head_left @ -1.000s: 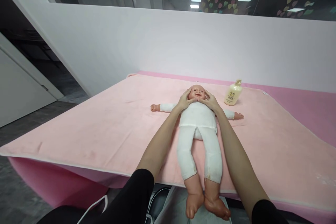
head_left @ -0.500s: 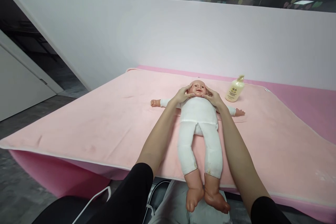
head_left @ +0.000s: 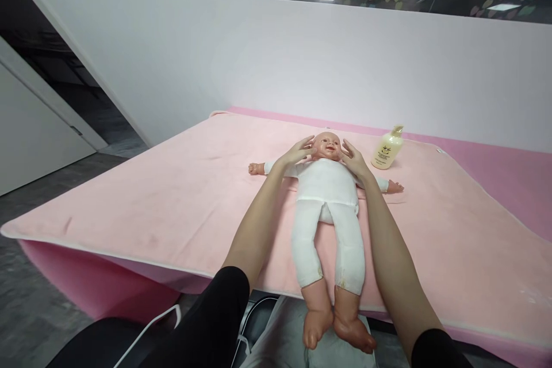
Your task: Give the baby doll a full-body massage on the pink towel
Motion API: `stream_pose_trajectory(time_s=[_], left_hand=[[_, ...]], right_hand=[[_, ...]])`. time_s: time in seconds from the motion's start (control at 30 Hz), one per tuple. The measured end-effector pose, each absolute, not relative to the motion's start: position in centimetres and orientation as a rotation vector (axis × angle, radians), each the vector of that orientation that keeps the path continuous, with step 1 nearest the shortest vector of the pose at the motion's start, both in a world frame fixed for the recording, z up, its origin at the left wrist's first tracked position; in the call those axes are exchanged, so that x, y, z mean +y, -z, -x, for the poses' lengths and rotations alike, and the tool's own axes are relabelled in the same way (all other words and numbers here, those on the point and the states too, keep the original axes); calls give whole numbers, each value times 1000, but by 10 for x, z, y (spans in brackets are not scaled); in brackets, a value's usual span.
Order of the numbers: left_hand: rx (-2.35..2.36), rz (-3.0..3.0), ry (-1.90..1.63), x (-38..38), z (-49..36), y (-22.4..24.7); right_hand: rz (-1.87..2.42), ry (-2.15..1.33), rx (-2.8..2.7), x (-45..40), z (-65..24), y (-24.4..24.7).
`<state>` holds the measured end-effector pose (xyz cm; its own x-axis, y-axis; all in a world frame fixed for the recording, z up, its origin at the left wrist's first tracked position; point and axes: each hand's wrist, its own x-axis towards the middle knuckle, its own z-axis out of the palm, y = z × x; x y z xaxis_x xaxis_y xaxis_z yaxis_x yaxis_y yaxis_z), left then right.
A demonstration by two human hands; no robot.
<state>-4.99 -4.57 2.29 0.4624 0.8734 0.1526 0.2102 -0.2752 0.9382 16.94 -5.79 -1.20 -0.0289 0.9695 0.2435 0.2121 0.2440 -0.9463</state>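
A baby doll with a white cloth body lies on its back on a pink blanket, arms spread to both sides and feet hanging past the front edge. My left hand is at the left side of the doll's head, fingers apart, beside its cheek. On the other side of the head is my right hand, its fingers also spread. Neither hand holds anything; whether the fingertips touch the head is too small to tell.
A pale yellow pump bottle stands on the blanket at the right of the doll's head. Behind the table rises a white wall. A white cable and a black chair are at the lower left.
Both hands have loosened from the doll's cheeks, the thumbs lifting off its face and the fingers opening. The doll and bottle keep their places on the blanket.
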Motion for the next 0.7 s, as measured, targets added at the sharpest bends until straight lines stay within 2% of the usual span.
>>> stream_pose_trajectory(time_s=[0.3, 0.5, 0.7], left_hand=[[1002, -2141, -989, -31, 26, -6], [1057, -2112, -1104, -23, 28, -1], [1032, -2002, -1054, -17, 34, 2]], right_hand=[[1152, -784, -1507, -39, -156, 20], [1138, -785, -1536, -40, -156, 17], [1082, -859, -1508, -43, -160, 15]])
